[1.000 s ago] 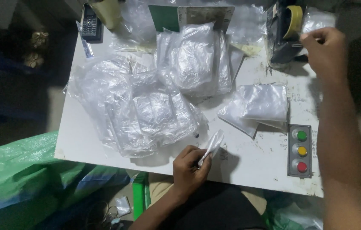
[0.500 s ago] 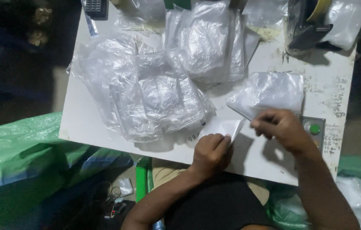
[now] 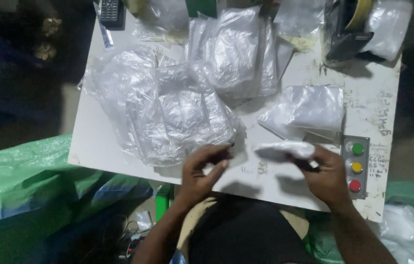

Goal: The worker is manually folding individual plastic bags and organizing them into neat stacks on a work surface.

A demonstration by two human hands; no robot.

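The hands have parted: the right hand (image 3: pixel 328 175) pinches a small plastic packet (image 3: pixel 285 148), light, limp, slippery; the left hand (image 3: pixel 202 171) hangs half-curled, empty.

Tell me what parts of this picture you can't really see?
- Head view: what the right hand grips in the small white packet is blurred.
- What the left hand pinches is too small and dark.
- The tape dispenser and the calculator are cut off by the top edge.
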